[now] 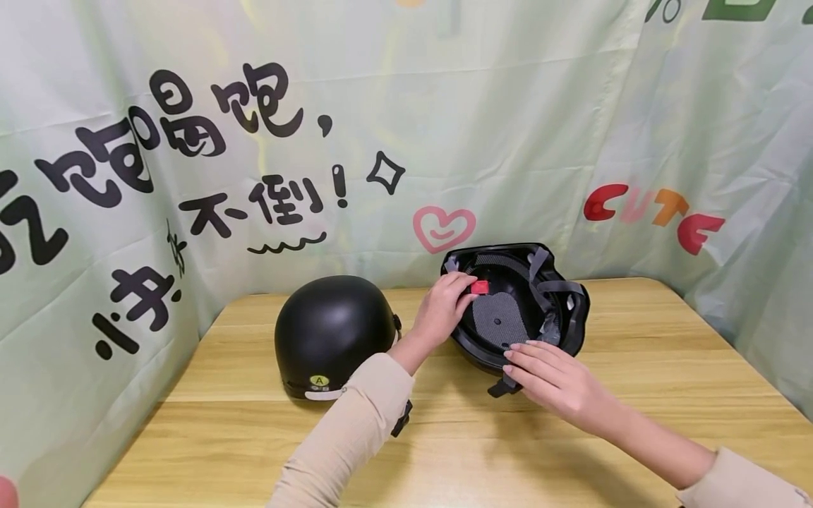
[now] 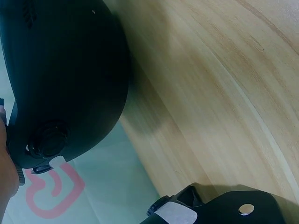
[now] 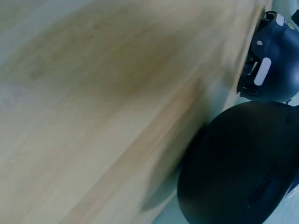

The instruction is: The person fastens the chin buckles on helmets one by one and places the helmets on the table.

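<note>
A black helmet [image 1: 459, 346] lies upturned on the table, its padded inside [image 1: 498, 317] and grey straps [image 1: 559, 286] showing in the head view. My left hand [image 1: 440, 305] reaches over its left rim and pinches a small red buckle piece [image 1: 480, 287] between thumb and fingers. On the near right rim rests my right hand [image 1: 562, 384], fingers fairly straight, beside a black strap end [image 1: 502, 388]. The upturned helmet's outer shell [image 2: 65, 70] fills the upper left of the left wrist view, with part of a hand [image 2: 5, 172] at the edge. The right wrist view shows the shell [image 3: 238, 163] too.
A second black helmet [image 1: 333, 331] stands dome-up to the left, with a yellow sticker and a black strap piece [image 1: 402, 419] on the table by it. The wooden table [image 1: 444, 451] meets a printed cloth backdrop [image 1: 508, 141] behind and at both sides.
</note>
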Demonstrator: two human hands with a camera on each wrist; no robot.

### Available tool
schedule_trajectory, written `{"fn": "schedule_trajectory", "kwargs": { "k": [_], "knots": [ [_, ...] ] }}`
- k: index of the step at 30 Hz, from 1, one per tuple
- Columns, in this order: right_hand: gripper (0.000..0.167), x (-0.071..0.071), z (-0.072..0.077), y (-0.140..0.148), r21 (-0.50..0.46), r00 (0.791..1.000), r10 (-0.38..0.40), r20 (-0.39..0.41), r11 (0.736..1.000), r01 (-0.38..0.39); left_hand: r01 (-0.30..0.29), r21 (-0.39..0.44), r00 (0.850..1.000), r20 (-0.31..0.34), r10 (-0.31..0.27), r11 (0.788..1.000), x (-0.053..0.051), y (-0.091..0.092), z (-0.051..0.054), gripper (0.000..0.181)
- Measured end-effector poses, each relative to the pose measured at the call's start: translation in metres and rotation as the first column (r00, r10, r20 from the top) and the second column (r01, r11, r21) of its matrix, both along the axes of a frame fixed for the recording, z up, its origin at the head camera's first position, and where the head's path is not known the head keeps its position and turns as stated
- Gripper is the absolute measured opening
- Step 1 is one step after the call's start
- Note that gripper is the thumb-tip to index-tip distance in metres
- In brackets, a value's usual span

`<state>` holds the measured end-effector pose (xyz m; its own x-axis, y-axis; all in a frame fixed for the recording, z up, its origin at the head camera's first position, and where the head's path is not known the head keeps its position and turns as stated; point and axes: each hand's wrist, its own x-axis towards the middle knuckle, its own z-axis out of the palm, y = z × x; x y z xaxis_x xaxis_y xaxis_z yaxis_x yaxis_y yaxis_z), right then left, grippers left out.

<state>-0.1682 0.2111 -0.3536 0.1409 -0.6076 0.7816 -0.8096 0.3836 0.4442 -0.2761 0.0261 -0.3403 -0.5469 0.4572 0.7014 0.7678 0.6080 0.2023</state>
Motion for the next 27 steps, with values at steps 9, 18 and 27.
{"fn": "schedule_trajectory", "kwargs": {
  "k": [9,18,27],
  "knots": [
    [0.035,-0.004,0.003,-0.002,-0.079,0.987,-0.049,0.155,0.995,0.062,0.006,-0.008,1.0,-0.013,-0.006,1.0,0.0,0.0,0.0,0.025],
    [0.026,-0.006,0.012,0.0,-0.225,0.863,-0.043,0.503,0.958,0.179,0.015,-0.014,1.0,-0.022,-0.015,1.0,0.0,0.0,0.001,0.025],
    [0.025,-0.013,0.018,0.004,-0.309,0.723,-0.091,0.685,0.863,0.401,0.011,-0.018,0.999,-0.031,-0.011,1.0,0.001,0.003,0.002,0.025]
  ]
}}
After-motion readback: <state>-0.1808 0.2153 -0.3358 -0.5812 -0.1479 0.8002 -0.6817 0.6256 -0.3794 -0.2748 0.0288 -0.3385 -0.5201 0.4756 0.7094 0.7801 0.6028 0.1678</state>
